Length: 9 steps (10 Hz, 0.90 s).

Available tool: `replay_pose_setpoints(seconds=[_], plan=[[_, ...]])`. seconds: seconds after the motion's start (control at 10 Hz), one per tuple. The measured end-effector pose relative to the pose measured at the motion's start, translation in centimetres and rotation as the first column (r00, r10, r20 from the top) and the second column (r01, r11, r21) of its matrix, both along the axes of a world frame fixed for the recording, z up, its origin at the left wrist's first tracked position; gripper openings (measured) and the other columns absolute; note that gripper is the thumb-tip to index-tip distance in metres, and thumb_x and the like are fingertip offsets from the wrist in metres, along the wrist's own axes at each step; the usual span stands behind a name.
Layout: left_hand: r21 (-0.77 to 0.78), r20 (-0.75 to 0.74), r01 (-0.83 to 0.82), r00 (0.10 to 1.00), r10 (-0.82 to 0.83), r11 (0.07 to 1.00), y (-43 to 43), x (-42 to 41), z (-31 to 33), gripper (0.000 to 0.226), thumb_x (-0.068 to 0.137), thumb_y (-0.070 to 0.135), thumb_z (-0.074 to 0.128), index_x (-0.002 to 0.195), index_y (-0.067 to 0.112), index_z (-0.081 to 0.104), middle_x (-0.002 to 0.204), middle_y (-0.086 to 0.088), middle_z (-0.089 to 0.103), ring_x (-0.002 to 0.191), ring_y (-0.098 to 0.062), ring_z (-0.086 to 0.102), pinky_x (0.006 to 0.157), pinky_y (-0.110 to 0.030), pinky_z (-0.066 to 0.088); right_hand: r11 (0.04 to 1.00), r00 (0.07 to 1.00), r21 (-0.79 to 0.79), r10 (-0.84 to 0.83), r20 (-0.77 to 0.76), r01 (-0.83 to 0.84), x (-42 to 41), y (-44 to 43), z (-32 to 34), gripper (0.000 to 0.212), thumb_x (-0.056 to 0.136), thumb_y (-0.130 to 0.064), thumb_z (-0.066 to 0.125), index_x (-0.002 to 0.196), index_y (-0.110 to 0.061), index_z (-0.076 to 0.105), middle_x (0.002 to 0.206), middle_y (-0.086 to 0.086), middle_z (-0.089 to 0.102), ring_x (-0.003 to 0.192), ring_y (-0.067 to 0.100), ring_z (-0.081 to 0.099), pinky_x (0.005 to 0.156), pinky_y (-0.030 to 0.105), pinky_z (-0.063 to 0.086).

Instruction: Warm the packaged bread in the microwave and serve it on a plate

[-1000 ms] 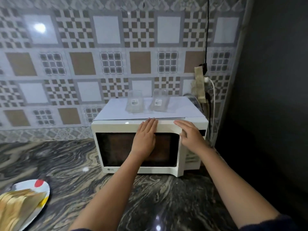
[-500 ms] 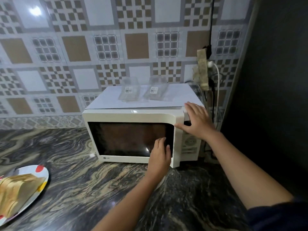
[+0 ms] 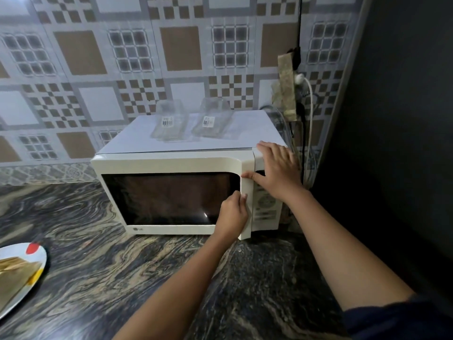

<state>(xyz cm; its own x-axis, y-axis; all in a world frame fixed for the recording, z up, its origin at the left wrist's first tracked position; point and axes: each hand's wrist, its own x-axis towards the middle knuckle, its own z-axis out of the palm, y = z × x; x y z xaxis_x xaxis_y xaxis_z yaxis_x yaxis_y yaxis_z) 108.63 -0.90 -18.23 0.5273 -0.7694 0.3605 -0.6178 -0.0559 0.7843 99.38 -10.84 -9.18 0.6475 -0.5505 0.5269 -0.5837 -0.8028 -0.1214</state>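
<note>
A white microwave (image 3: 171, 163) stands on the dark marble counter against the tiled wall, its dark-glass door (image 3: 169, 200) slightly ajar at the right edge. My left hand (image 3: 232, 214) grips the door's right edge near its lower half, fingers curled round it. My right hand (image 3: 277, 173) rests flat on the microwave's top right corner above the control panel, thumb touching the door edge. At the far left a white plate (image 3: 36, 251) carries the packaged bread (image 3: 14, 276), partly cut off by the frame.
Two clear plastic containers (image 3: 169, 123) (image 3: 210, 121) with barcode labels lie on the microwave's top. A wall socket with plugs and cables (image 3: 299, 94) hangs right of the microwave. A dark wall (image 3: 392, 143) closes the right side. The counter (image 3: 98, 266) runs in front.
My left hand slid from the door's top to its right edge and now grips it. My right hand shifted to the top right corner. The door's right edge stands slightly out.
</note>
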Motion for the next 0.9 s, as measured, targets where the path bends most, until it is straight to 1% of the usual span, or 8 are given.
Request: replay_pose_setpoints(seconds=[0.1, 0.3, 0.4, 0.5, 0.6, 0.7, 0.8, 0.9], plan=[[-0.009, 0.0, -0.013, 1.0, 0.013, 1.0, -0.3, -0.1, 0.0, 0.03, 0.099, 0.018, 0.039, 0.07, 0.01, 0.039, 0.059, 0.003, 0.041, 0.052, -0.012, 0.039, 0.049, -0.025, 0.025, 1.0, 1.0, -0.004, -0.008, 0.006, 0.008, 0.0, -0.1, 0.1, 0.095, 0.072, -0.079, 0.033, 0.14, -0.013, 0.036, 0.146, 0.003, 0.037, 0.133, 0.024, 0.032, 0.109, 0.037, 0.02], [0.029, 0.005, -0.002, 1.0, 0.002, 1.0, -1.1, 0.2, 0.8, 0.025, 0.099, 0.017, 0.038, 0.075, 0.01, 0.042, 0.063, 0.0, 0.045, 0.059, -0.018, 0.041, 0.055, -0.028, 0.026, 0.998, 0.998, -0.008, -0.054, 0.014, 0.054, 0.7, -0.2, 0.1, 0.09, 0.072, -0.079, 0.035, 0.134, -0.014, 0.041, 0.137, 0.004, 0.043, 0.123, 0.024, 0.039, 0.103, 0.036, 0.026], [0.049, 0.007, 0.011, 1.0, -0.011, 0.999, -1.0, 0.5, 0.8, 0.025, 0.099, 0.018, 0.037, 0.077, 0.009, 0.044, 0.065, -0.001, 0.047, 0.061, -0.019, 0.044, 0.056, -0.028, 0.028, 0.999, 0.999, -0.015, -0.051, 0.014, 0.051, 0.6, -0.4, -0.1, 0.085, 0.075, -0.075, 0.039, 0.135, -0.015, 0.039, 0.138, 0.003, 0.042, 0.124, 0.024, 0.038, 0.104, 0.037, 0.026], [0.058, -0.037, 0.026, 0.999, -0.024, 0.998, -0.8, 0.3, 1.0, 0.028, 0.1, 0.02, 0.037, 0.075, 0.009, 0.042, 0.064, -0.004, 0.045, 0.057, -0.015, 0.039, 0.053, -0.026, 0.029, 0.996, 0.998, -0.06, -0.067, 0.012, 0.068, 0.7, -0.1, -0.6, 0.091, 0.074, -0.078, 0.022, 0.136, -0.013, 0.039, 0.143, 0.003, 0.04, 0.131, 0.024, 0.035, 0.11, 0.038, 0.021], [0.086, -0.085, 0.012, 0.996, -0.004, 0.996, -0.5, -0.3, 1.5, 0.035, 0.1, 0.02, 0.035, 0.066, 0.017, 0.031, 0.06, 0.002, 0.036, 0.052, -0.01, 0.03, 0.047, -0.024, 0.022, 0.995, 0.997, -0.061, -0.08, 0.0, 0.08, 0.6, 0.2, -1.1, 0.093, 0.075, -0.075, 0.013, 0.14, -0.012, 0.034, 0.147, 0.003, 0.035, 0.137, 0.022, 0.028, 0.116, 0.04, 0.01], [0.102, -0.096, 0.027, 0.995, -0.017, 0.994, 0.0, -0.2, 1.3, 0.027, 0.099, 0.016, 0.034, 0.072, 0.013, 0.039, 0.065, -0.001, 0.045, 0.056, -0.014, 0.038, 0.055, -0.029, 0.035, 0.994, 0.994, -0.032, -0.106, 0.013, 0.106, 0.7, 0.8, -2.0, 0.081, 0.086, -0.068, 0.028, 0.145, -0.012, 0.026, 0.153, 0.004, 0.026, 0.142, 0.023, 0.018, 0.119, 0.041, 0.002], [0.147, -0.099, 0.053, 0.994, -0.039, 0.988, 1.0, -0.2, 1.4, 0.024, 0.095, 0.007, 0.036, 0.106, 0.008, 0.057, 0.092, -0.008, 0.064, 0.074, -0.019, 0.057, 0.067, -0.033, 0.048, 0.996, 0.991, -0.009, -0.087, 0.105, 0.088, 0.4, 1.8, -2.4, 0.069, 0.092, -0.041, 0.047, 0.148, -0.013, 0.02, 0.156, 0.007, 0.018, 0.145, 0.026, 0.011, 0.12, 0.042, 0.0], [0.255, 0.071, -0.054, 0.997, 0.037, 0.965, 2.8, 0.6, -0.3, 0.036, 0.091, 0.004, 0.039, 0.122, 0.01, 0.056, 0.113, -0.012, 0.061, 0.1, -0.028, 0.059, 0.083, -0.036, 0.047, 0.996, 0.975, 0.043, -0.083, 0.207, 0.076, -1.1, 3.4, -5.9, 0.07, 0.086, -0.017, 0.056, 0.148, -0.013, 0.022, 0.158, 0.008, 0.011, 0.146, 0.026, 0.009, 0.119, 0.04, 0.004]])
